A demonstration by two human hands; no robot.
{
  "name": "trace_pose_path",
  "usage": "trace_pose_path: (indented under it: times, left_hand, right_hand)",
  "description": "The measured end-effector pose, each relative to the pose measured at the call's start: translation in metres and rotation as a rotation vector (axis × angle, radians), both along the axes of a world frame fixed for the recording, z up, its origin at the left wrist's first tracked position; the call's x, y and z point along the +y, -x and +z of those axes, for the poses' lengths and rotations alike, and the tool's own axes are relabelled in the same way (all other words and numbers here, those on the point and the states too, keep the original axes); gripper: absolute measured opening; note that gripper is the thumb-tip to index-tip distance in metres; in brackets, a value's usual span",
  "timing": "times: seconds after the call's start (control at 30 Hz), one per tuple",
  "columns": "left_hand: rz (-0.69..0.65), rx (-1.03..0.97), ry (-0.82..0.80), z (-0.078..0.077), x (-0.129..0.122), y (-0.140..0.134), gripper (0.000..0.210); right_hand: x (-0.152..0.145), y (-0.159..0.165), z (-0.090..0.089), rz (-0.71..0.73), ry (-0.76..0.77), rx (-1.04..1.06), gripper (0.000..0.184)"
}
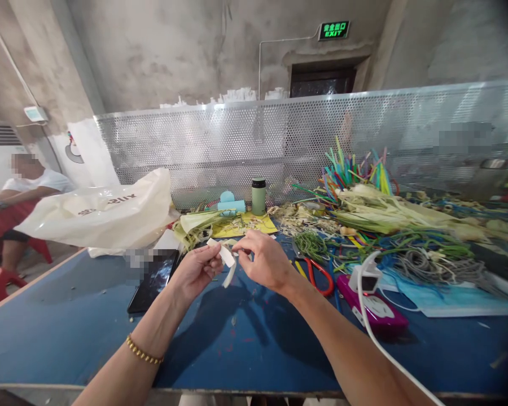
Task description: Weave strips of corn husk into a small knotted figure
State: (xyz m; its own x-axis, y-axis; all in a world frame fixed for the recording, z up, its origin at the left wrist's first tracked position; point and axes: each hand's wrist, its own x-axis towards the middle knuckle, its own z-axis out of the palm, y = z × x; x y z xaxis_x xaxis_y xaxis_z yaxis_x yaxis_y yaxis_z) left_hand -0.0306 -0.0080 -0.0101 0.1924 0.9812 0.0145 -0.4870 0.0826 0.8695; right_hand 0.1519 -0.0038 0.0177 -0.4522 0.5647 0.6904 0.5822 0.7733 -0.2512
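My left hand [201, 268] pinches a pale cream strip of corn husk [227, 256] between thumb and fingers, above the blue table. The strip bends, and one end hangs down between my hands. At its right side my right hand [260, 259] has thumb and forefinger closed on a thin part of the strip; its other fingers are curled. Just behind my hands lies a small heap of husk leaves [195, 225] beside a yellow sheet [254, 221] covered with husk scraps. Red-handled scissors [320, 277] rest to the right of my right hand.
A black tablet [152, 279] and a white plastic bag [105, 211] are at left. A green bottle [258, 197] stands before the perforated metal screen [203, 141]. At right are a purple power box [375, 307] with a white cable, cords, a blue mask [461, 299] and coloured pipe cleaners [355, 169]. A person sits far left.
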Motion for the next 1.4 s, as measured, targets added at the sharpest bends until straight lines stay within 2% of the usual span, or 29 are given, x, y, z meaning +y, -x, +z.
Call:
trace_pose_path:
  times: [0.13, 0.3, 0.47, 0.67, 0.87, 1.23, 1.4]
  left_hand:
    - [0.010, 0.004, -0.009, -0.001, 0.000, -0.001, 0.026]
    - [0.055, -0.023, -0.003, 0.002, -0.003, -0.003, 0.022]
    - [0.133, -0.048, -0.010, 0.006, -0.005, -0.006, 0.024]
    - [0.190, -0.055, -0.024, 0.006, -0.006, -0.008, 0.025]
    - [0.210, 0.008, -0.037, 0.003, -0.007, -0.010, 0.026]
    - [0.216, 0.036, -0.105, 0.006, -0.008, -0.009, 0.025]
    - [0.195, 0.056, -0.099, 0.005, -0.009, -0.009, 0.026]
  right_hand:
    - [0.002, 0.004, -0.005, 0.025, 0.123, 0.013, 0.021]
    - [0.001, 0.008, -0.004, 0.082, 0.302, 0.128, 0.020]
    - [-0.004, 0.012, -0.005, 0.097, 0.406, 0.198, 0.017]
    - [-0.009, 0.020, -0.011, 0.085, 0.389, 0.227, 0.015]
    - [-0.009, 0.023, -0.016, 0.086, 0.354, 0.147, 0.015]
    - [-0.008, 0.018, -0.009, 0.076, 0.487, 0.162, 0.016]
    - [-0.006, 0.016, -0.013, -0.009, 0.390, 0.003, 0.021]
